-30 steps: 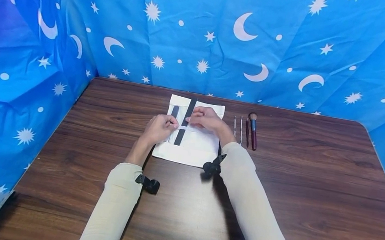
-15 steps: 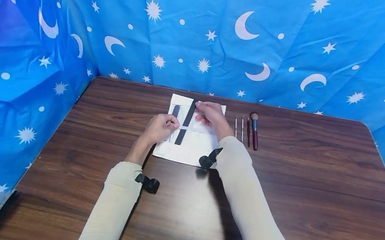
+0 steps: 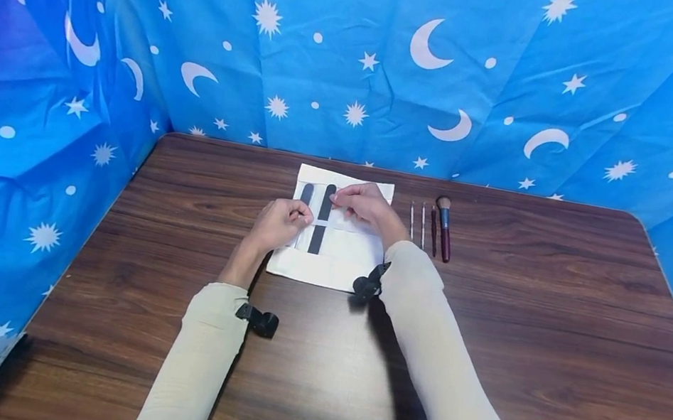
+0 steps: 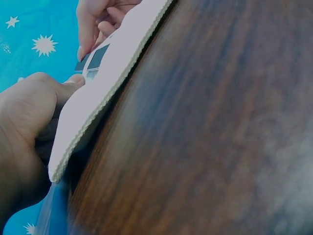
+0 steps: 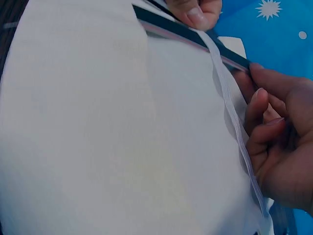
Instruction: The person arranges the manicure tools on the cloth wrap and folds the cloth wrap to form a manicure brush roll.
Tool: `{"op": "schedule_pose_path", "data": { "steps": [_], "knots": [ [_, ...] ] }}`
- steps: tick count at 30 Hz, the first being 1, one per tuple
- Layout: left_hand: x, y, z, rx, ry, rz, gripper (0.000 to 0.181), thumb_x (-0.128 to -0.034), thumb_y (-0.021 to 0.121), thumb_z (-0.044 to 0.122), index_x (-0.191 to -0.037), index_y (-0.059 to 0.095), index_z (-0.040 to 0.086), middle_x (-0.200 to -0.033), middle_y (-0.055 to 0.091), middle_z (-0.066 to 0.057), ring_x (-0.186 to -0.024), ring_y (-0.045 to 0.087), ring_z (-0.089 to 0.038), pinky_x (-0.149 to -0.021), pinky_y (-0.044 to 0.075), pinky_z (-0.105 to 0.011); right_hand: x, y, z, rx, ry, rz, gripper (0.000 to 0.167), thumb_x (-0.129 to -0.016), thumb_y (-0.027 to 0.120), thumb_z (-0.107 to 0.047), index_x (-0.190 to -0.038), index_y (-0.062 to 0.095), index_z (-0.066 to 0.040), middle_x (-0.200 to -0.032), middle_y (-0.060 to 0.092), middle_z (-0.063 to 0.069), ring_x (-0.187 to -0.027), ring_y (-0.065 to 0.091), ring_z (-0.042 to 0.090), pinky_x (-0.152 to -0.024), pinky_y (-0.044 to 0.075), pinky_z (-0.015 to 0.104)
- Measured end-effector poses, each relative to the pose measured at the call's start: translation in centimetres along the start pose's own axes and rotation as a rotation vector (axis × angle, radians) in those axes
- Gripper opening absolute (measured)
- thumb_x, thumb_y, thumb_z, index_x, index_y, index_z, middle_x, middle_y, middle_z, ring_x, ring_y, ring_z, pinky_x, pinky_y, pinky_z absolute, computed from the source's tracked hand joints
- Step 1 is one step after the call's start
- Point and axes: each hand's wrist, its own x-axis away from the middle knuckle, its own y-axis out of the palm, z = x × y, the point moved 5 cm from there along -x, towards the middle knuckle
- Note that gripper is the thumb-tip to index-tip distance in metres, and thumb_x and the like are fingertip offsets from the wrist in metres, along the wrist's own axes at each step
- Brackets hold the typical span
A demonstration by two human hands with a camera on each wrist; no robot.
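Note:
A white fabric pouch lies on the table with a thin white elastic band across it. My left hand grips its left side, thumb by the band, also seen in the left wrist view. Under the band runs a flat black file, its lower end in the pouch's pocket. At the file's upper end, my right hand pinches its edge between thumb and forefinger; the right wrist view shows this hand with the other fingers curled. A grey file sits left of the black one, partly behind my left hand.
Right of the pouch lie two thin light tools, a dark red stick and a brush with a dark red handle. A blue curtain with moons and stars hangs behind the wooden table.
The black file has gone from tilted to nearly upright and its top end sits lower. My right hand went up to that end, then came down a little. My left hand stays in place.

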Motion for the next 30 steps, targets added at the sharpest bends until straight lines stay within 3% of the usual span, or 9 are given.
{"op": "schedule_pose_path", "data": {
  "steps": [8, 18, 30],
  "knots": [
    [0.09, 0.12, -0.12, -0.005, -0.011, -0.007, 0.011, -0.1011, 0.063, 0.019, -0.099, 0.072, 0.013, -0.065, 0.041, 0.003, -0.061, 0.04, -0.016, -0.062, 0.033, -0.031, 0.4, -0.16, 0.07, 0.07, -0.033, -0.077, 0.024, -0.099, 0.066, -0.022, -0.114, 0.073, -0.004, -0.074, 0.071, -0.014, -0.054, 0.042, 0.007, -0.048, 0.027, 0.021],
    [0.09, -0.07, 0.1, -0.017, 0.0, -0.002, 0.011, -0.1011, 0.063, 0.02, -0.099, 0.072, 0.013, -0.064, 0.04, 0.004, -0.059, 0.038, -0.015, -0.06, 0.031, -0.03, 0.35, -0.22, -0.16, 0.114, -0.026, -0.111, 0.025, -0.099, 0.067, -0.024, -0.115, 0.073, -0.006, -0.074, 0.071, -0.013, -0.054, 0.043, 0.007, -0.049, 0.027, 0.021],
    [0.17, -0.01, -0.06, -0.01, -0.011, 0.001, 0.011, -0.1009, 0.063, 0.019, -0.099, 0.072, 0.014, -0.063, 0.041, 0.003, -0.058, 0.039, -0.015, -0.059, 0.032, -0.03, 0.58, -0.03, -0.04, 0.12, -0.052, -0.045, 0.024, -0.098, 0.068, -0.023, -0.112, 0.074, -0.004, -0.072, 0.071, -0.011, -0.051, 0.047, 0.005, -0.047, 0.028, 0.02]
  ]
}}
